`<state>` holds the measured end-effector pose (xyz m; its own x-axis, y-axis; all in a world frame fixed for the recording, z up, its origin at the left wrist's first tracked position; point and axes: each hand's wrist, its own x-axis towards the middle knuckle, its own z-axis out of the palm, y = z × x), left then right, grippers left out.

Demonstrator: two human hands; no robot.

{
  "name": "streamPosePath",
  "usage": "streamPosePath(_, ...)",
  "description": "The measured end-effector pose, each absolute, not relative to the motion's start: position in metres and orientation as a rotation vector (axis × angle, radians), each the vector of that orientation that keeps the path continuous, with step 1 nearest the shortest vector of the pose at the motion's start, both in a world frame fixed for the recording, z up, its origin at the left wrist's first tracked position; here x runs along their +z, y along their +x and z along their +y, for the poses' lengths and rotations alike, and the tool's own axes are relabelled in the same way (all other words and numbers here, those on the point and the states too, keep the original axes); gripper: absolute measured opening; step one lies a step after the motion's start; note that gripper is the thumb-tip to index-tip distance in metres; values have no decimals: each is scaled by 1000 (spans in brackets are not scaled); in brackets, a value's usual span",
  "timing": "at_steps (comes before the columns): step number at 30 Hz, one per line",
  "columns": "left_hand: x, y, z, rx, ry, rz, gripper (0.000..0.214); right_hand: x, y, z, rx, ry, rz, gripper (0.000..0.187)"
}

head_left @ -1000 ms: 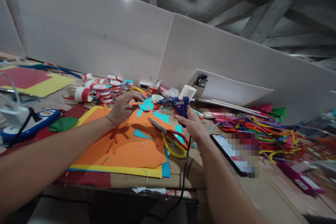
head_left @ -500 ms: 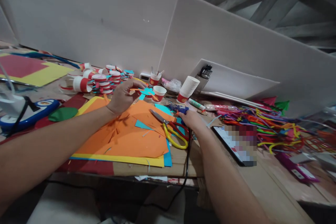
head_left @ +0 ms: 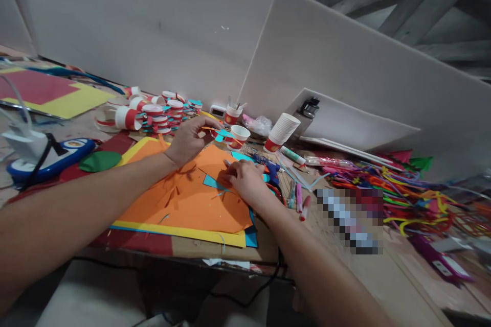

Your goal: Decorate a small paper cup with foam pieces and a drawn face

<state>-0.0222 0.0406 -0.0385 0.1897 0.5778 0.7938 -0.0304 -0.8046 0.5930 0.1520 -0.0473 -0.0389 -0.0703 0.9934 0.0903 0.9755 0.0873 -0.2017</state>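
My left hand (head_left: 191,139) is raised over the orange paper (head_left: 187,199), pinching a small turquoise paper cutout (head_left: 223,135) with a thin orange strip. My right hand (head_left: 242,181) rests palm down on the orange sheet, fingers curled over the spot where the scissors lay; what it grips is hidden. The blue glue gun (head_left: 269,168) lies on the table just right of that hand, its black cord running off the front edge. A small red and white paper cup (head_left: 238,137) stands just beyond the cutout.
A stack of white cups (head_left: 282,132) and a row of cut red cup rings (head_left: 157,112) stand along the white wall. Markers (head_left: 301,203), a phone (head_left: 347,219) and a heap of coloured pipe cleaners (head_left: 402,194) lie at right. A blue device (head_left: 49,161) sits left.
My right hand has laid the glue gun down on the table and moved left onto the orange paper. My left hand keeps holding the turquoise cutout. The view has tilted down.
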Motion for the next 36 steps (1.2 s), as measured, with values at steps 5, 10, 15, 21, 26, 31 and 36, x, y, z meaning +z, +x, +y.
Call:
streamPosePath(5, -38, -21, 39, 1626, 1983, 540, 16, -49, 151, -34, 144, -2061, -2149, 11)
streamPosePath(10, -38, -20, 38, 1609, 1983, 550, 14, -48, 148, -27, 125, -2099, -2139, 11)
streamPosePath(15, -40, -20, 39, 1613, 1975, 545, 13, -48, 146, -24, 120, -2146, -2145, 9)
streamPosePath(21, -40, -20, 40, 1597, 1937, 524, 14, -39, 142, -39, 75, -2066, -2215, 12)
streamPosePath(26, -37, -20, 36, 1597, 1912, 465, 14, -30, 153, -49, 146, -1881, -2148, 11)
streamPosePath(31, -29, -21, 27, 1622, 1949, 390, 11, -29, 178, -43, 256, -1686, -1866, 12)
streamPosePath(36, -25, -23, 22, 1582, 2038, 308, 19, -14, 188, -45, 265, -1578, -1622, 12)
